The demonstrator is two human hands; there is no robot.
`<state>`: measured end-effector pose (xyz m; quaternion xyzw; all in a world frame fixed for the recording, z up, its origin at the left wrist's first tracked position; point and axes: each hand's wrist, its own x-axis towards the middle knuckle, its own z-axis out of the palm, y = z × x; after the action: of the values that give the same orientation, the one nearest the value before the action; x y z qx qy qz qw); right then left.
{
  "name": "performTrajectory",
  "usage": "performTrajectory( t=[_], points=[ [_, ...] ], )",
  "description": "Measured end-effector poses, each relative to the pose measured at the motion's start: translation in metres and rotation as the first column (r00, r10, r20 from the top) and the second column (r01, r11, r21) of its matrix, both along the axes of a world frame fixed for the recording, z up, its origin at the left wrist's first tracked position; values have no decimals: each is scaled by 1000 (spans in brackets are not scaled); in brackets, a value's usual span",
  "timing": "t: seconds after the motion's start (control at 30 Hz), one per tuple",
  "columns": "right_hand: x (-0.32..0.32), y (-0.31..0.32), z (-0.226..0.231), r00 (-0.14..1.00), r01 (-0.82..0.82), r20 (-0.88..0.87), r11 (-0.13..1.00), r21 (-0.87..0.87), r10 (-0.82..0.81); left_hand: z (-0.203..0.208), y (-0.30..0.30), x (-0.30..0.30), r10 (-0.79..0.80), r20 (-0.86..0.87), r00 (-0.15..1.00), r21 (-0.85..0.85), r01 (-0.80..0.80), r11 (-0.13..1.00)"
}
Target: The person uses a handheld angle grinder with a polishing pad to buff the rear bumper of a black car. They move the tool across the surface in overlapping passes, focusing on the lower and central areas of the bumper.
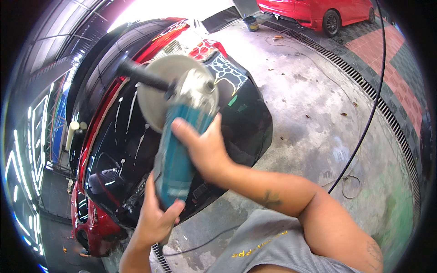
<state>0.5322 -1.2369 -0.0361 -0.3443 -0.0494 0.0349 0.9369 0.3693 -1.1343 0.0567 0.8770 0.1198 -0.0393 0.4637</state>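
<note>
A teal rotary polisher (177, 150) with a silver head, a black side handle (144, 77) and a round pale pad (150, 101) is held up in front of me. My left hand (157, 218) is closed round the rear end of its body. Nearer the head, my right hand (205, 148) grips the body, thumb along the top. The side handle has no hand on it. Behind the tool lies a glossy black car panel (107, 157) with several white streaks of what looks like compound. The pad's underside is hidden, so I cannot tell whether it touches the panel.
Concrete floor (309, 118) stretches to the right, bordered by a drain grate (387, 113). A black hose (364, 132) hangs down on the right. A red car (314, 16) and a dark bucket (251, 23) stand at the back. Bright light tubes (34, 132) line the left.
</note>
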Motion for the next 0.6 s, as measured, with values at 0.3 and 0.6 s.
performTrajectory(
  t=[0.3,0.6],
  points=[
    [30,-31,-7,999,34,-23,996,84,-32,-13,-22,34,-79,-21,997,-84,77,994],
    [7,-38,-7,1000,20,2,991,-136,-20,-33,-22,7,-49,-69,996,-157,38,987]
  ],
)
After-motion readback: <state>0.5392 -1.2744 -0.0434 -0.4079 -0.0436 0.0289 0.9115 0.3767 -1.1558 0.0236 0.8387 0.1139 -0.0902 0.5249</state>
